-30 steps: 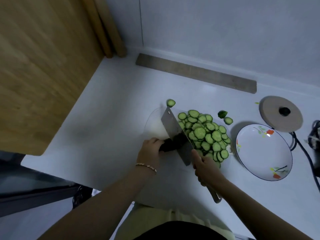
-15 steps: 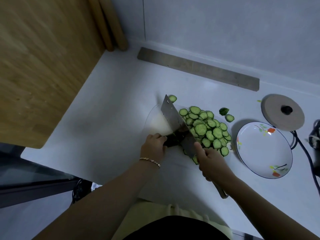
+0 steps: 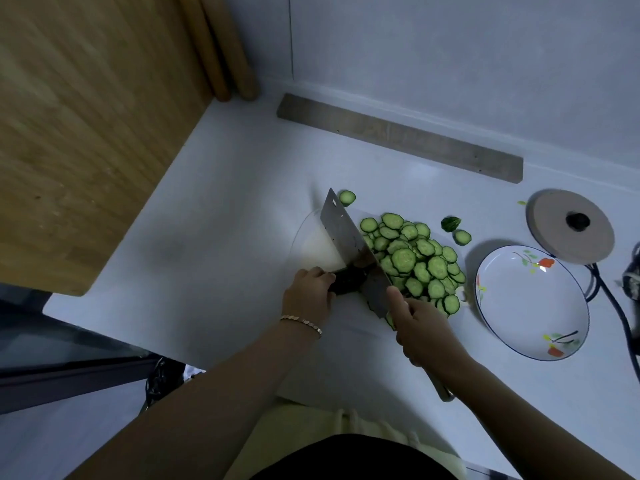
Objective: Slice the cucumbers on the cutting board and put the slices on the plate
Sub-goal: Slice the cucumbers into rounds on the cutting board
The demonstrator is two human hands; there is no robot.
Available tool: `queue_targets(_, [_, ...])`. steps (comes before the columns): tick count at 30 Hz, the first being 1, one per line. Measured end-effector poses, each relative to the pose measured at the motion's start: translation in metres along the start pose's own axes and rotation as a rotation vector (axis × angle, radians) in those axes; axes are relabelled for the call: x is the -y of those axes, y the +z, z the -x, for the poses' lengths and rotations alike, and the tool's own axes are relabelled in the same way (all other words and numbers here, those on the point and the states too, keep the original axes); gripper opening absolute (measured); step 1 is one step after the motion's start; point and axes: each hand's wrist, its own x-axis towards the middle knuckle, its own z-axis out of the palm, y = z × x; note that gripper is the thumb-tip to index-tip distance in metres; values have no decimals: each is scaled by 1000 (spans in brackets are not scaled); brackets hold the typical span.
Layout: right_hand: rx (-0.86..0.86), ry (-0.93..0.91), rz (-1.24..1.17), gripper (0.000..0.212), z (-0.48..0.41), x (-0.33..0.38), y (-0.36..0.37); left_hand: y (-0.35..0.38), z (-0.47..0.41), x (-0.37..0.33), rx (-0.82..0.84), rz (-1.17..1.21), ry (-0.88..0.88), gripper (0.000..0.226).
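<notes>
the slicing looks mostly done but the plating has not begun: a heap of slices (image 3: 415, 261) lies on the right part of the cutting board (image 3: 317, 245), while the plate (image 3: 526, 306) just beside that heap shows nothing on it. what is left to cut appears to be a short dark cucumber stub (image 3: 348, 279) at the near middle of the board, with the left hand (image 3: 306, 294) curled around its left end to pin it down. the right hand (image 3: 420, 329) is closed around the handle of a cleaver (image 3: 349, 244), one finger up near the blade, and the blade stands on edge across the stub, between it and the heap. so, by my reading, a few more cuts, then the whole transfer. a stray slice (image 3: 347, 197) sits at the board's far edge, and an end piece (image 3: 450, 223) and another slice (image 3: 462, 236) lie off the board on the counter (image 3: 225, 220). for moving room, the heap's right margin nearly touches the plate rim, so the route is short; a round lid (image 3: 568, 226) and a dark cable (image 3: 609, 299) crowd the plate's far and right sides. the left half of the counter is open up to a wooden panel (image 3: 86, 116), and the counter's near edge runs close under the forearms.
</notes>
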Motion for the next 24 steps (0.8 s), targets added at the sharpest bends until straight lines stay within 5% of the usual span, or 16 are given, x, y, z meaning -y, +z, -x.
queue_targets(11, [-25, -46, 143, 55, -10, -1, 23, 1, -1, 1, -3, 65, 11, 36])
queue_targets(19, [14, 101, -149, 53, -18, -18, 19, 2, 0, 3, -9, 136, -40, 36])
queue_targets(24, [-8, -2, -81, 53, -8, -16, 5, 4, -1, 5, -28, 115, -33, 36])
